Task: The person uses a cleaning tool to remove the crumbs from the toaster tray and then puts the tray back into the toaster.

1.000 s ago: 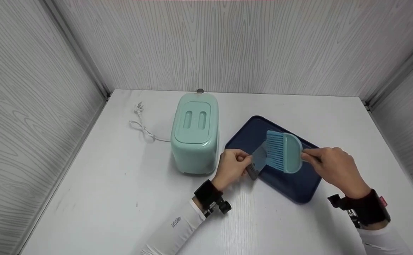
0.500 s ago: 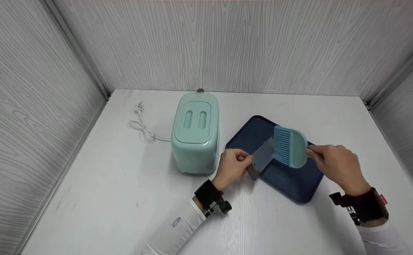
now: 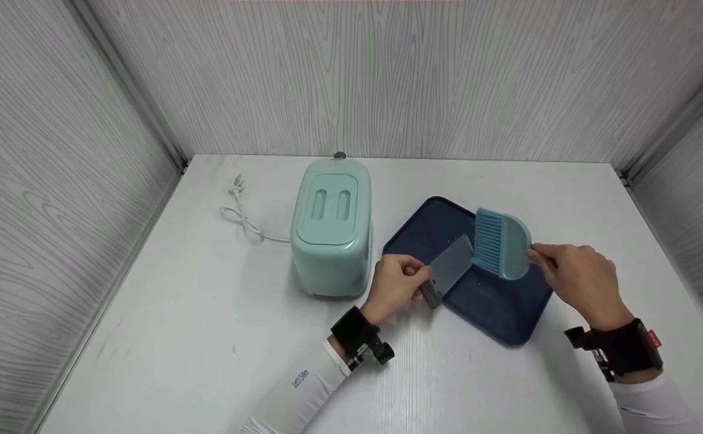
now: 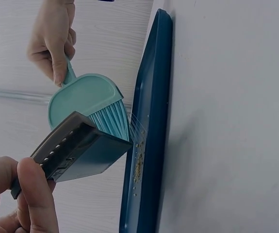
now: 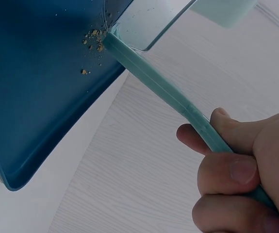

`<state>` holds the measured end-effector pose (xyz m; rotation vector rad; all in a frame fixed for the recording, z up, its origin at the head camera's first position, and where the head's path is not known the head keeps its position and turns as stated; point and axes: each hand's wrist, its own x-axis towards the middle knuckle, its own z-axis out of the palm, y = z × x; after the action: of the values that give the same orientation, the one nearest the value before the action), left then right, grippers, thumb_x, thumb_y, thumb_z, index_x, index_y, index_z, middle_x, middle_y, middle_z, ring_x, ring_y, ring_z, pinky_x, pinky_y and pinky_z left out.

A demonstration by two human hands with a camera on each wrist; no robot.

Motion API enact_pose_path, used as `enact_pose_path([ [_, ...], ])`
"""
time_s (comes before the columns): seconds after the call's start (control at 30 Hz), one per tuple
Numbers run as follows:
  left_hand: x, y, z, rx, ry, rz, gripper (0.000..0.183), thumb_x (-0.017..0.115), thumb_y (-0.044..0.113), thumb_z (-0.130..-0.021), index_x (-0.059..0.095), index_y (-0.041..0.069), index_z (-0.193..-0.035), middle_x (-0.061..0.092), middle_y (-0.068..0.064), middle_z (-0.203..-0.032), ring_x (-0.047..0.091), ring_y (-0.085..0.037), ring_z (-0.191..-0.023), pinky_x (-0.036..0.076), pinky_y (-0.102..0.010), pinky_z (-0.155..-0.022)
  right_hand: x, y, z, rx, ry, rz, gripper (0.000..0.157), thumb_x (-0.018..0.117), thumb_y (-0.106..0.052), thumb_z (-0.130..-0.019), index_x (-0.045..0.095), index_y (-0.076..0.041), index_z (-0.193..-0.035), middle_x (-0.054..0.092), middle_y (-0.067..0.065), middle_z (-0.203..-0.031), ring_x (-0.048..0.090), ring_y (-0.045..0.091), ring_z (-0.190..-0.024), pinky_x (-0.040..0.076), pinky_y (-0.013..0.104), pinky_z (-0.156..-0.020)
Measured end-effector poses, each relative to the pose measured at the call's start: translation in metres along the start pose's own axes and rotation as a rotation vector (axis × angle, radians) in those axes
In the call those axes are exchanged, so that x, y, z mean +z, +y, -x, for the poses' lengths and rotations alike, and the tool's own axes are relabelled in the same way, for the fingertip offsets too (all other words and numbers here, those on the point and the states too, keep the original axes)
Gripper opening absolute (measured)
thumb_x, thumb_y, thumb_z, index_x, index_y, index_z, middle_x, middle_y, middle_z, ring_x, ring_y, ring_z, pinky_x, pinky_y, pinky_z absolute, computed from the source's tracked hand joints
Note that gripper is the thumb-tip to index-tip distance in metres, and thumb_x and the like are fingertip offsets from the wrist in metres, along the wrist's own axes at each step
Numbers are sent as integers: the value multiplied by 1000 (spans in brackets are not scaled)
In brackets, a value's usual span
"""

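Over the dark blue tray [image 3: 502, 319], my left hand [image 3: 395, 282] pinches the dark handle of a flat metal scraper [image 3: 451, 265], its blade tilted toward the tray. My right hand [image 3: 582, 278] grips the handle of a small teal hand brush [image 3: 515, 248]. In the left wrist view the brush's bristles [image 4: 111, 120] lie along the scraper blade near its lower edge. Brown crumbs [image 5: 96, 39] are scattered on the tray below the blade and bristles.
A mint-green toaster [image 3: 332, 265] with a lid on top stands left of the tray, close to my left hand. Its white cord [image 3: 246, 220] lies looped on the white table [image 3: 164, 337]. Wood-grain panels [image 3: 375, 78] rise behind and at both sides.
The brush has moved right and slightly away from me along the scraper blade, so more of the blade shows. My left hand and the scraper have stayed nearly still.
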<state>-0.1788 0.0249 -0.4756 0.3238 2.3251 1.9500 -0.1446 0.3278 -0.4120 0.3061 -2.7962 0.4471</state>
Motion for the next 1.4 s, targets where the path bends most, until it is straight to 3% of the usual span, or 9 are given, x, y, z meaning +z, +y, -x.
enact_pose_path([
  [0.2, -1, 2, 1, -8, -1, -1, 9, 74, 7, -94, 77, -1, -93, 64, 0, -66, 59, -7, -46, 50, -21, -43, 1, 2, -1, -10, 22, 5, 19, 71, -19, -100, 80, -4, -109, 52, -2, -56, 41, 14, -49, 24, 26, -38],
  [0.5, -4, -1, 1, 37, -25, 27, 9, 72, 6, -95, 77, -2, -95, 66, -6, -67, 59, -9, -47, 54, -23, -46, -1, 5, -2, -3, 57, 13, 21, 70, -19, -100, 79, -3, -111, 54, 0, -57, 41, 15, -48, 23, 26, -38],
  [1.03, -2, 0, 0, 0, -14, 14, 8, 73, 5, -94, 77, -3, -94, 66, -2, -67, 59, -8, -46, 54, -23, -44, -14, 9, -5, 28, 58, -43, 26, 69, -22, -101, 78, -3, -115, 52, -1, -57, 41, 16, -50, 25, 28, -39],
  [1.27, -3, 0, 1, 3, -16, 7, 9, 73, 5, -94, 77, -3, -95, 66, -3, -67, 59, -8, -46, 55, -24, -45, -16, 2, -10, -18, 65, -163, 25, 70, -20, -101, 78, -1, -116, 73, 10, -73, 41, 10, -50, 27, 25, -43],
  [1.4, -3, 0, 0, 0, -24, 20, 9, 71, 4, -94, 77, -3, -94, 66, -2, -67, 60, -8, -46, 56, -24, -46, -16, -3, -13, -31, 73, -187, 25, 70, -18, -101, 77, 0, -117, 77, 16, -82, 41, 9, -49, 28, 25, -44],
])
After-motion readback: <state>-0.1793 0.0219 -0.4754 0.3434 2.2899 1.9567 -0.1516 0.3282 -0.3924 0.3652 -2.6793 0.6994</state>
